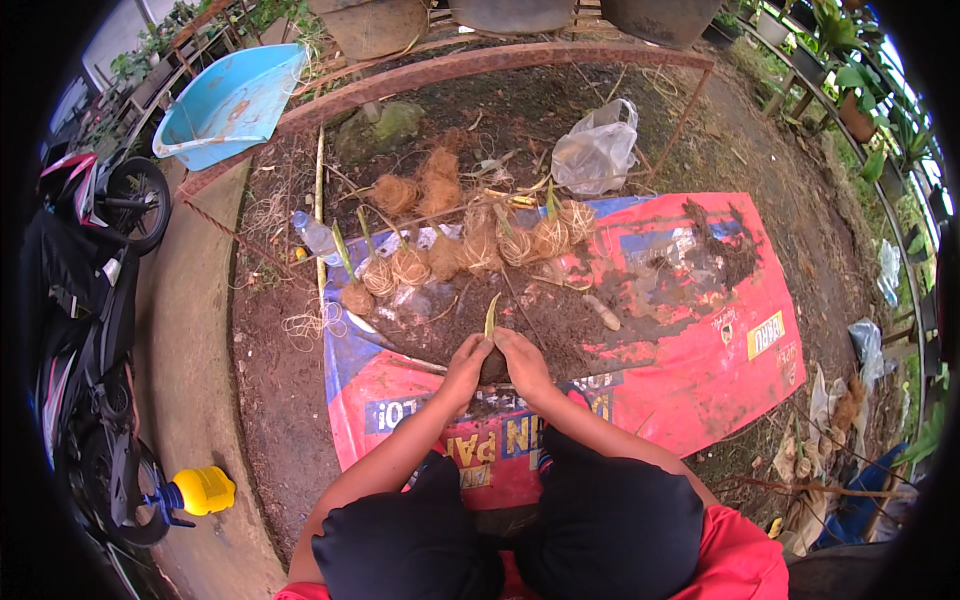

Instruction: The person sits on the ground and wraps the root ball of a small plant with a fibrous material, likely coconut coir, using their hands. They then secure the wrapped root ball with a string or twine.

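My left hand (466, 369) and my right hand (523, 365) are cupped from both sides around a dark ball of soil (493, 368), with a yellow-green plant shoot (491, 315) standing up between the fingertips. Loose dark soil (435, 322) lies under and around them on a red and blue plastic banner (697, 390). Beyond the hands stands a row of root balls wrapped in brown fibre and pale string, among them one string-wound ball (410, 265) with a cut green stem. Loose tufts of brown coconut fibre (439, 180) lie behind the row.
A plastic bottle (316, 234) and pale string (309, 324) lie at the left. Behind are a rusty metal frame (480, 61), a clear plastic bag (598, 150) and a cut blue basin (225, 105). A yellow sprayer (204, 491) and motorcycles (97, 315) are at far left.
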`<state>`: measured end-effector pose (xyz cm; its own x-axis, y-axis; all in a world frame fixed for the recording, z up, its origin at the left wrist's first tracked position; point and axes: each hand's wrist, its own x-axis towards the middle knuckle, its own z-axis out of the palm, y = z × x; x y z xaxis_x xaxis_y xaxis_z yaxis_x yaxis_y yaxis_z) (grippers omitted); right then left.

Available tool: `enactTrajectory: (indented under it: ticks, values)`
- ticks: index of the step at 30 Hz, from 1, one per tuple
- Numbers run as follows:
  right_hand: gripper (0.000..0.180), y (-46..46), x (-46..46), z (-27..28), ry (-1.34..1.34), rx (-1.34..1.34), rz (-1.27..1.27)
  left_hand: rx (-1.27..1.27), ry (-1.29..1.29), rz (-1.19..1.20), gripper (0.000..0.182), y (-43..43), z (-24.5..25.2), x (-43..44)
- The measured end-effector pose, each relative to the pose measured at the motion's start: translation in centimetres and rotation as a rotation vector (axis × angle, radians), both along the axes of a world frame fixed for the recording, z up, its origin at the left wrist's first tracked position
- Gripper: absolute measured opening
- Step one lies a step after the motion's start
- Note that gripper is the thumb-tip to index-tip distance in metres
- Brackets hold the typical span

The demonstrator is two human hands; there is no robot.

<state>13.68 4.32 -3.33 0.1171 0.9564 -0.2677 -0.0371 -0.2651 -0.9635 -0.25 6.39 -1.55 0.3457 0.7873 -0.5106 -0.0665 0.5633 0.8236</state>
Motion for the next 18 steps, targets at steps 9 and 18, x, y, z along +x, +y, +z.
enactTrajectory:
  ticks: [9,18]
  values:
    - [0.043,0.1,-0.2,0.3,-0.41,0.189,-0.158,0.053,0.083,-0.039,0.045,0.2,-0.2,0.6]
    - [0.028,0.2,1.1,-0.3,0.073,0.036,-0.06,0.07,-0.148,-0.111,0.071,-0.8,0.2,2.6]
